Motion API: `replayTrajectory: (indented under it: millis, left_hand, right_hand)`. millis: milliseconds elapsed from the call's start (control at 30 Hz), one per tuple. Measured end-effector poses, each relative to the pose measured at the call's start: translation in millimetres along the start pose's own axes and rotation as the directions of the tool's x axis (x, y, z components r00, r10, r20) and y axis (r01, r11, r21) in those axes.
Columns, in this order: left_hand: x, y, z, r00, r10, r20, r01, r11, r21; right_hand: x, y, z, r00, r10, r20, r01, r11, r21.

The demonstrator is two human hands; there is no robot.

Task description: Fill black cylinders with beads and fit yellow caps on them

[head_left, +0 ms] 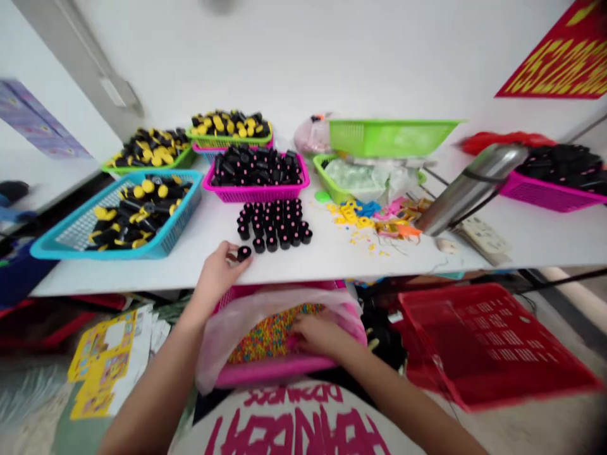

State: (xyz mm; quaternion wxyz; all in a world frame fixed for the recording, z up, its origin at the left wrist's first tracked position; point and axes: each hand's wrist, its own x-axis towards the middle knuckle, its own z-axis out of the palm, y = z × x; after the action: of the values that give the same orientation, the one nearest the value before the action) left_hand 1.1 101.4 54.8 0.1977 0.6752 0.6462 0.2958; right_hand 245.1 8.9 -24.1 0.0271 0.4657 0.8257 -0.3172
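My left hand [220, 272] is at the front edge of the white table, with thumb and fingers closed around a small black cylinder [243, 253] that has a pink dot on top. Just beyond it, similar black cylinders [271, 243] stand upright in close rows. Below the table edge, my right hand [313, 333] reaches into a pink basket [284, 371] lined with clear plastic and filled with tiny multicoloured beads [265, 335]. Its fingers curl around a small pink thing [293, 343], mostly hidden, whose kind I cannot make out.
Behind the rows stands a magenta basket [256, 193] of black cylinders. A blue basket [164, 237] with black and yellow pieces is at left. On the right are a steel flask [474, 186], loose colourful bits [355, 215] and, lower, a red crate [497, 347].
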Motion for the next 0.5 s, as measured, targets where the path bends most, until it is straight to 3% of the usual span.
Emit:
replayTrajectory:
  millis: [67, 133, 233, 333, 433, 500]
  left_hand:
    - [-21, 13, -11.4, 0.995, 0.089, 0.035, -0.086, 0.994, -0.060]
    - [-42, 21, -13.1, 0.971, 0.188, 0.147, -0.174, 0.980, -0.100]
    - [-72, 21, 5.4, 0.883, 0.267, 0.387, -0.199, 0.958, -0.208]
    - [-94, 9, 32.2, 0.827, 0.245, 0.507, -0.130, 0.959, -0.251]
    - [-104, 1, 45.4, 0.821, 0.180, 0.541, -0.110, 0.981, -0.160]
    - [-106, -1, 45.7, 0.824, 0.176, 0.539, -0.144, 0.984, -0.100]
  right_hand:
    - [-1, 5, -4, 0.999, 0.039, 0.015, -0.040, 0.998, 0.055]
    - [-2, 11, -7, 0.994, 0.113, -0.007, -0.111, 0.988, 0.109]
    - [-6, 16, -12, 0.973, 0.196, -0.122, -0.174, 0.970, 0.169]
    - [-10, 13, -16, 0.973, 0.175, -0.152, -0.180, 0.983, -0.021]
    - [-9, 10, -15, 0.974, 0.199, -0.113, -0.220, 0.948, -0.230]
    - [-6, 9, -12, 0.974, 0.215, -0.077, -0.228, 0.933, -0.280]
